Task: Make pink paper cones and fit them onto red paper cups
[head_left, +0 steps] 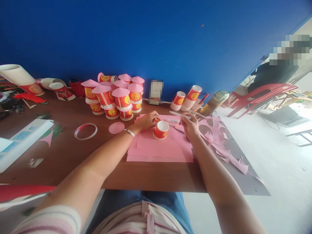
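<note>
A small red paper cup (161, 130) stands upright on a stack of pink paper sheets (158, 149). My left hand (146, 121) rests beside the cup's far left rim, fingers curled, touching a pen-like stick lying behind the cup. My right hand (189, 126) is closed around a thin white pencil-like tool (180, 114) just right of the cup. A silver bracelet sits on my left wrist.
Red cups capped with pink paper cones (117, 96) cluster behind. A pink paper disc (116, 127), tape ring (85, 131), power strip (21, 139), more cups (186, 97), a bottle (214, 102) and pink offcuts (224, 143) surround. A seated person is far right.
</note>
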The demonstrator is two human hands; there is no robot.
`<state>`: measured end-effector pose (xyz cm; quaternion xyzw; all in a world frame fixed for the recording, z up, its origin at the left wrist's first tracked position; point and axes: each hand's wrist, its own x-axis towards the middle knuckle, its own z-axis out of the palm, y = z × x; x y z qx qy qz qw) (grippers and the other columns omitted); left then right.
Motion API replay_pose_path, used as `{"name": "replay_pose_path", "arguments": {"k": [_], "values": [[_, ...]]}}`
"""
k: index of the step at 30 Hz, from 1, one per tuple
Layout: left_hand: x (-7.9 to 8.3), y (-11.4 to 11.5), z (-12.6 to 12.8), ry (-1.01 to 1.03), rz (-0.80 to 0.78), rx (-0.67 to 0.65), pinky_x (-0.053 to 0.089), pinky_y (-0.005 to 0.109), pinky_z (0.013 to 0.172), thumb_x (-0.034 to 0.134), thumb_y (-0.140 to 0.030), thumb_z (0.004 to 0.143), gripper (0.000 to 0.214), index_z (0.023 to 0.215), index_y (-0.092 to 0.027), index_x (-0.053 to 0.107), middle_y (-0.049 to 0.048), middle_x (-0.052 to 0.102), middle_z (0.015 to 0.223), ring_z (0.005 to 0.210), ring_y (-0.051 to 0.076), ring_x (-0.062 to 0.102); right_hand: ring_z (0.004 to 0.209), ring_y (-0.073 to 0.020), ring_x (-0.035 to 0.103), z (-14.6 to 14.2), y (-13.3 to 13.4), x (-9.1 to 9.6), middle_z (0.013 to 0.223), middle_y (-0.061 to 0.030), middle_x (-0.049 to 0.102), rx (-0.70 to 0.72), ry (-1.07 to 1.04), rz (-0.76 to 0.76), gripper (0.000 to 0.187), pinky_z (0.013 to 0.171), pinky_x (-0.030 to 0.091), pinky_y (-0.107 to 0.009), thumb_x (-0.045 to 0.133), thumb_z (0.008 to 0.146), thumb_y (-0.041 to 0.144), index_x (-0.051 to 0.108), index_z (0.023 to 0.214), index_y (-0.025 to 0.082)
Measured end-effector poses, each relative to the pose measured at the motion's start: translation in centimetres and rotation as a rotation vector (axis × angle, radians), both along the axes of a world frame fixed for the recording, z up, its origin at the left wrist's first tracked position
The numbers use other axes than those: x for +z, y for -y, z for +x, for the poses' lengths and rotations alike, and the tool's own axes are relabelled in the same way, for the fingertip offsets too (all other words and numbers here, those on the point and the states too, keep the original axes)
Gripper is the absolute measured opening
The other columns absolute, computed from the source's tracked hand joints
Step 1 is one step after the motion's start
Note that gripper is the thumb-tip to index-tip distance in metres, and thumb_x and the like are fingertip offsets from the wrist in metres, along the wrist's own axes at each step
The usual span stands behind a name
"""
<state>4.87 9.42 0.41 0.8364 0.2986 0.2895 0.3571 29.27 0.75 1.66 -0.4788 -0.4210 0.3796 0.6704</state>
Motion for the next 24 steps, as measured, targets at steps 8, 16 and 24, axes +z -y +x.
{"name": "replay_pose_path", "arguments": {"k": [8,16,24], "values": [[1.6,0.5,-0.8,0.344,-0.581,-0.355,0.050,0.032,0.083,0.080,-0.070,0.073,0.063,0.109,-0.019,0.079,0.0134,0.075,0.108,0.096,0.023,0.066,0.051,-0.0088,0.038,-1.9,0.4,0.5,0.058,0.0109,0.042,0.081,-0.091,0.034,0.039,0.060,0.055,-0.028,0.088,0.071,0.049,0.060,0.084,0.026],[2.0,0.8,-0.1,0.080,-0.545,-0.452,0.051,0.040,0.102,0.101,-0.037,0.056,0.068,0.118,-0.022,0.076,0.0112,0.075,0.124,0.121,0.030,0.067,0.052,-0.0096,0.040,-2.3,0.6,0.7,0.060,0.0098,0.041,0.086,-0.123,0.026,0.049,0.058,0.052,-0.027,0.082,0.079,0.069,0.059,0.088,0.027],[0.7,1.2,0.1,0.344,-0.714,-0.377,0.057,0.040,0.092,0.087,-0.048,0.079,0.048,0.115,-0.019,0.077,0.0117,0.080,0.105,0.105,0.027,0.074,0.056,-0.0113,0.048,-2.9,0.8,1.1,0.063,0.0074,0.049,-0.009,-0.187,0.066,0.057,0.057,0.053,-0.027,0.081,0.075,0.076,0.054,0.084,0.027]]}}
